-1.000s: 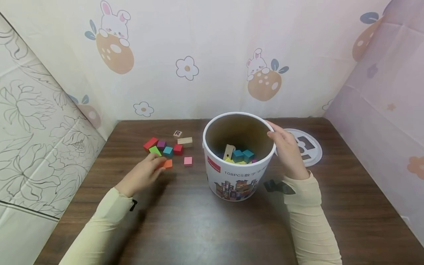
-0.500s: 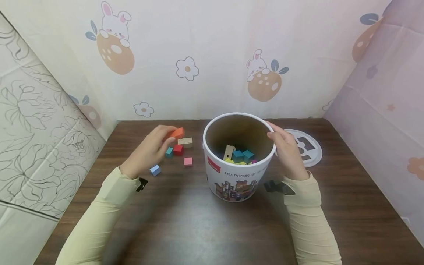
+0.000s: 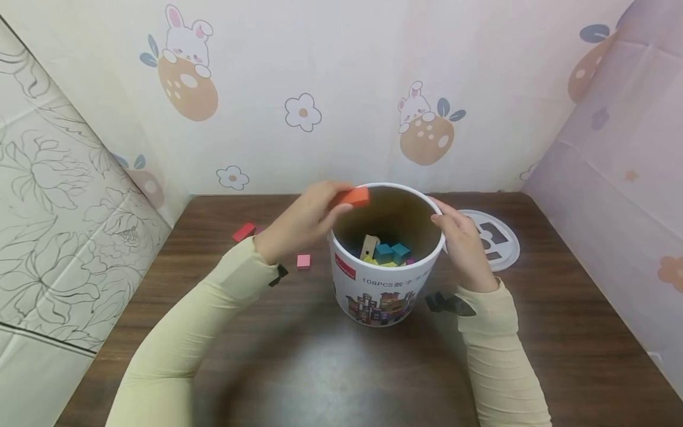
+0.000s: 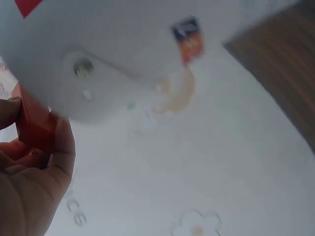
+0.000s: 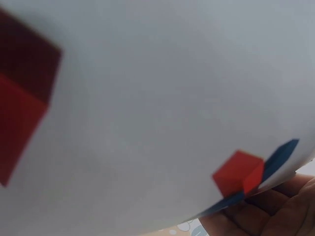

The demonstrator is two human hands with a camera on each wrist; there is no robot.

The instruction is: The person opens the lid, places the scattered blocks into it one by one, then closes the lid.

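An orange block point(image 3: 356, 197) is pinched between the thumb and fingers of my left hand point(image 3: 304, 219), at the left rim of a white bucket point(image 3: 373, 302). In the left wrist view the same block point(image 4: 37, 120) appears as a red-orange piece in the grip. My right hand point(image 3: 464, 243) holds the bucket's right rim, thumb on top and fingers behind the wall. Inside the bucket lie teal blocks point(image 3: 392, 254), yellow ones and a pale wooden piece point(image 3: 369, 246). The right wrist view is filled by the bucket's printed wall point(image 5: 147, 123), with fingers point(image 5: 266, 209) against it.
A pink block point(image 3: 303, 261) and a red block point(image 3: 243, 232) lie on the brown table point(image 3: 299, 379) left of the bucket. My left arm covers other blocks there. A white lid with cutouts point(image 3: 496, 240) lies behind my right hand. Patterned cloth point(image 3: 352, 107) hangs behind the table.
My left hand has picked up the orange block from the table's left side and carried it right, up to the bucket's rim. The right hand keeps its hold on the bucket.
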